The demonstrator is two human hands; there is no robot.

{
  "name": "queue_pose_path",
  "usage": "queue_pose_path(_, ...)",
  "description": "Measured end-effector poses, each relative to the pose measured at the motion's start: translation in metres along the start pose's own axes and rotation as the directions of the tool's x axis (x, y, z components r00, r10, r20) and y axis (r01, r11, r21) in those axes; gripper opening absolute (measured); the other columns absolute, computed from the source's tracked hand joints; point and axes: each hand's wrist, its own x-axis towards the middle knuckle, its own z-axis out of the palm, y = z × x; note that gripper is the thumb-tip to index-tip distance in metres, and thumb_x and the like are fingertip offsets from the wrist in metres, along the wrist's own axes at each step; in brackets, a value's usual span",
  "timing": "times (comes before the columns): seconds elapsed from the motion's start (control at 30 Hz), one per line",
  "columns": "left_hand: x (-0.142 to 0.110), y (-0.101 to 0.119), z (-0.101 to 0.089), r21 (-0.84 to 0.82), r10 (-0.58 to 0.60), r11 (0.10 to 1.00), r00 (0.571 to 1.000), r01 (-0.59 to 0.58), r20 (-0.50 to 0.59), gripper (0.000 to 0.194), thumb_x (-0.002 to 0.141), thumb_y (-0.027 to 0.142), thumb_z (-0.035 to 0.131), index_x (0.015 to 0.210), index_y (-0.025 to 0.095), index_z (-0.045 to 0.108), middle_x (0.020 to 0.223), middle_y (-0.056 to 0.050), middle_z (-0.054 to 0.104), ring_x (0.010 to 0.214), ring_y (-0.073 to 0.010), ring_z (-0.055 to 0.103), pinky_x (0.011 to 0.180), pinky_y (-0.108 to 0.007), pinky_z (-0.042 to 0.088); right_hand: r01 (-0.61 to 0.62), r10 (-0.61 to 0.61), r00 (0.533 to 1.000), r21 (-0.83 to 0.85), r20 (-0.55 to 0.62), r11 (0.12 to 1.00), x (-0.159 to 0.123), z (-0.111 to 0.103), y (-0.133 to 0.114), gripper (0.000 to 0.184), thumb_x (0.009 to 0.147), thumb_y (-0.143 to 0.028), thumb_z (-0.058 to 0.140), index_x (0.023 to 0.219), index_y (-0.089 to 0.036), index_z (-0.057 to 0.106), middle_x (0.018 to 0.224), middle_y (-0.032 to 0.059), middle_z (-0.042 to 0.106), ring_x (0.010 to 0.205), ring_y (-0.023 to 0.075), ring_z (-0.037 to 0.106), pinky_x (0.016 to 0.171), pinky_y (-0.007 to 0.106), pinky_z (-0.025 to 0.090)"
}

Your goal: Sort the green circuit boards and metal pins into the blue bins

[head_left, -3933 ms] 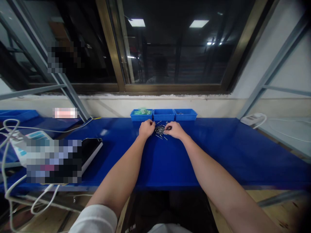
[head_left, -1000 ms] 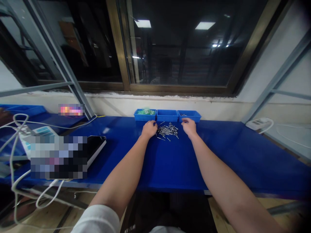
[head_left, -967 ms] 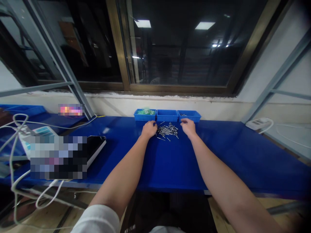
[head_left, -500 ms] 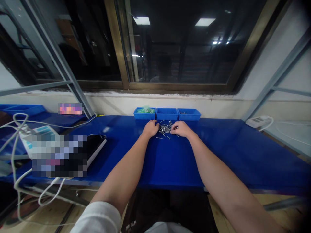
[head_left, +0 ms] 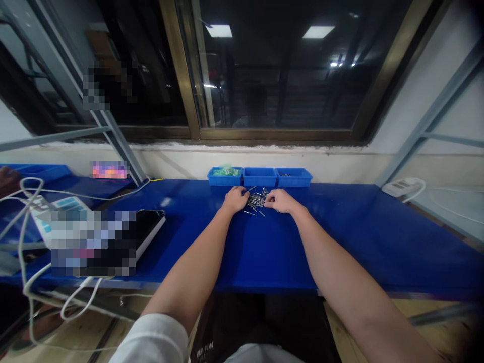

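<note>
A loose pile of thin, silvery metal pins (head_left: 256, 199) lies on the blue table (head_left: 266, 242); whether they are screws or rivets is too small to tell. My left hand (head_left: 236, 198) rests at the pile's left edge, its fingers bent and the thumb a little apart. On the opposite edge, my right hand (head_left: 280, 200) has its thumb and fingers brought together at the pins. What sits between those fingertips is partly hidden. A few stray pins lie just in front of the pile.
Behind the pile stand three blue bins: a left bin (head_left: 215, 181) with green-and-white contents, a middle bin (head_left: 259, 180), and a right bin (head_left: 298, 181) holding a few thin pieces. A black-topped device (head_left: 151, 219) and white cables (head_left: 23, 262) lie left. A power strip (head_left: 401, 187) sits right.
Both hands stay at the pile, with only slight finger shifts. At the far left edge, another person's hand has come into view near the blue tray.
</note>
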Motion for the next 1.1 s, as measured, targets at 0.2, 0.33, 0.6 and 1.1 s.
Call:
queue_pose_path(0.2,-0.003,0.010,-0.006,-0.030,0.039,0.999,0.999,-0.040,-0.037,0.033,0.086,0.036,0.044,0.108,0.018,0.061,0.116,-0.009,0.059,0.112,-0.0213,0.052,0.097,-0.034,0.038,0.014,-0.005,0.998,0.154,-0.058,0.988,0.001,-0.003,0.000,0.018,0.073,-0.033,0.057,0.074,-0.017,0.065,0.069,0.0014,0.064,0.061,0.0135,0.054,0.059,0.025,0.040)
queue_pose_path(0.33,-0.010,0.021,-0.012,-0.089,0.171,0.980,0.981,-0.179,-0.092,0.032,0.086,0.035,0.048,0.110,0.020,0.061,0.114,-0.006,0.061,0.109,-0.0199,0.054,0.096,-0.033,0.039,0.022,0.013,0.993,0.278,-0.121,0.960,0.002,-0.002,-0.003,0.019,0.077,-0.034,0.052,0.075,-0.016,0.059,0.065,0.0006,0.061,0.060,0.0124,0.053,0.058,0.024,0.039)
queue_pose_path(0.6,-0.015,0.040,-0.017,-0.178,0.370,0.914,0.929,-0.364,0.001,0.023,0.086,0.028,0.048,0.092,0.020,0.068,0.096,-0.004,0.069,0.092,-0.0165,0.062,0.089,-0.027,0.043,-0.011,0.061,0.993,0.436,-0.101,0.900,0.002,0.002,-0.011,0.024,0.071,-0.040,0.060,0.073,-0.016,0.060,0.054,-0.0016,0.056,0.049,0.0104,0.046,0.049,0.023,0.035)
queue_pose_path(1.1,-0.012,0.035,-0.012,-0.151,0.288,0.941,0.951,-0.303,-0.115,0.018,0.086,0.025,0.049,0.087,0.019,0.066,0.089,-0.003,0.070,0.085,-0.0160,0.063,0.082,-0.026,0.045,-0.018,0.188,0.971,0.731,-0.151,0.682,0.002,0.000,0.000,0.025,0.060,-0.039,0.066,0.071,-0.016,0.066,0.064,0.0023,0.065,0.050,0.0098,0.048,0.046,0.022,0.032)
